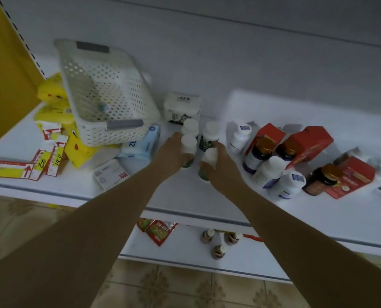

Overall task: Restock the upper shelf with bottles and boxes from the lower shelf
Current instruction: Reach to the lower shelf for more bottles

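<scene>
Stock awaiting transfer was seen nearest: small capped bottles [218, 251] and red packets [160, 232] on the lower shelf [180, 252]. Above it, on the upper shelf [185, 196], the left hand [172, 152] was curled round one white-capped bottle [188, 150], and the right hand [221, 168] was wrapped round a second bottle [208, 162] just beside it. Whether both bases were fully down could not be told. The step was judged to be the setting-down of these two. They would best be lowered upright, kept in line with the rear pair [190, 127] directly behind, and released only once flat, so that nothing was knocked toward the white package [181, 107] beyond.
</scene>
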